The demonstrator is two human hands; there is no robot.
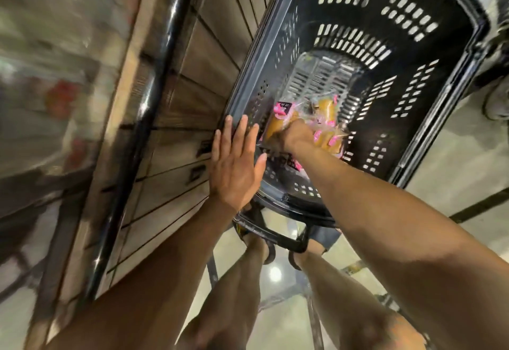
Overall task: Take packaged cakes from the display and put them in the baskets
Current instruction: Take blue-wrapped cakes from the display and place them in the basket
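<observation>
1. One pack point(325, 118) of cakes is low inside the basket point(454, 46), near its left wall and just above the slotted bottom. Whether it rests on the bottom I cannot tell from here.
2. The right grip point(296, 136) (a bare hand, reaching in from the near end) is closed round the near part of the pack, fingers curled into the wrap.
3. The left grip point(234, 165) holds nothing. Its fingers are straight and spread, lying flat against the basket's left rim, seemingly to steady it.
4. Handling, as I judge it: light, soft sponge in thin clear film with pink labels. The film looks slick and the cakes easy to squash, so a loose hold on the wrap's edge or a flat cradle underneath would suit better than a squeeze across the middle.
5. Under the right wrist a scrap of black and pink label point(292, 162) shows (perhaps a second pack, too hidden to say).
6. Around: the display glass point(55, 74) is off to the left, blurred, with a black rail point(154, 88) and wooden panelling point(198, 74) below it, close beside the basket. The basket's handle point(275, 235) sits at the near end, above the person's sandalled feet point(268, 253) and the pale floor point(454, 170).
7. In the way: little. The basket is deep and open-topped, and only the rail and the left grip crowd the path back to the display.
</observation>
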